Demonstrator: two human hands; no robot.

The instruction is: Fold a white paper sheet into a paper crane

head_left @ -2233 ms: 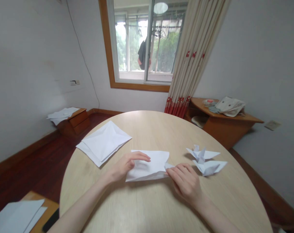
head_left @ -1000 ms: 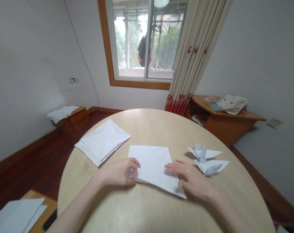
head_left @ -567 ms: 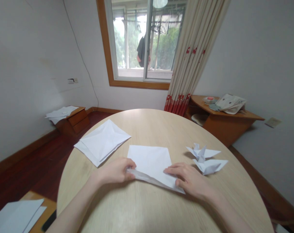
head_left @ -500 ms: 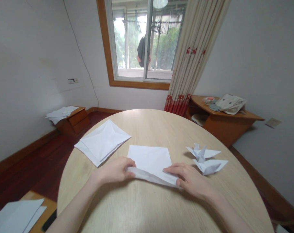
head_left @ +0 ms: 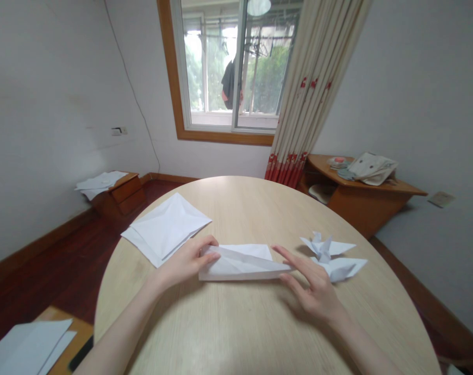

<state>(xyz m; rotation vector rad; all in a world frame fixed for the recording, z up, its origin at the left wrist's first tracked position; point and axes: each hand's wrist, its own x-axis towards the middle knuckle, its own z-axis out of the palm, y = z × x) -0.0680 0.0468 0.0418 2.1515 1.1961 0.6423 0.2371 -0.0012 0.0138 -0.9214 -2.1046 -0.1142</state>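
Observation:
A white sheet of paper (head_left: 244,266) lies partly folded in front of me, its near part lifted and turned over toward the far edge. My left hand (head_left: 195,258) pinches the left end of this flap between thumb and fingers. At the right end is my right hand (head_left: 309,281), its index finger stretched along the far side and its thumb at the near fold. The flap's right corner sits between them. Just beyond my right hand stand two folded paper cranes (head_left: 325,255), close together.
Several white sheets (head_left: 170,224) lie stacked on the left of the round wooden table (head_left: 236,333). More paper (head_left: 29,344) rests on a low surface at lower left. A small cabinet (head_left: 123,198) with papers and a corner desk (head_left: 377,203) stand beyond the table.
The near edge of the sheet has been lifted and folded farther over toward the far edge. My left hand has moved slightly up; my right hand's fingers have spread and shifted right.

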